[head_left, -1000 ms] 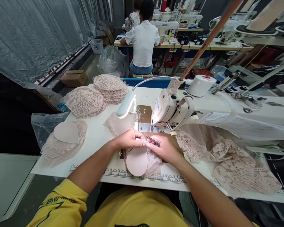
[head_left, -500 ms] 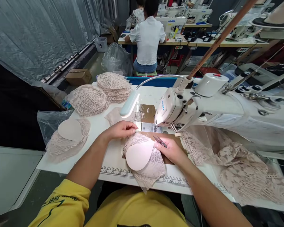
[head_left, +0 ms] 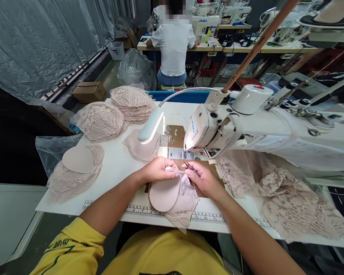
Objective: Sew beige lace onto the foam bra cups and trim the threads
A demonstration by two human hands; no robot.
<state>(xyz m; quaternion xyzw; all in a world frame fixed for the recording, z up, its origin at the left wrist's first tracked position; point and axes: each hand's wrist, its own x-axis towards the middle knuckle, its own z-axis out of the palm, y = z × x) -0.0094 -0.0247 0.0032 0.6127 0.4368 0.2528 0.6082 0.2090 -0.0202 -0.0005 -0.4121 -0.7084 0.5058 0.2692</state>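
Observation:
My left hand [head_left: 161,169] pinches the top edge of a beige lace piece [head_left: 189,196] in front of the sewing machine [head_left: 202,128]. A smooth oval bra cup pad [head_left: 164,195] lies against that lace, below my fingers. My right hand [head_left: 202,178] is closed around small dark thread snips [head_left: 191,168], their tips pointing up and left. Its fingertips also meet the lace edge, close to my left fingers. The lower corner of the lace hangs over the printed ruler strip [head_left: 206,217] at the table's front edge.
Stacked lace cups [head_left: 101,121] sit at the back left, with another lace piece and pad [head_left: 78,159] nearer. A lamp [head_left: 151,125] leans over the table [head_left: 117,156]. Loose lace [head_left: 292,206] covers the right side. A person [head_left: 174,47] sits ahead at another bench.
My left hand has come down and right to meet my right hand, raising the lace's top edge between them. The snips stay in my right hand. The view has shifted slightly.

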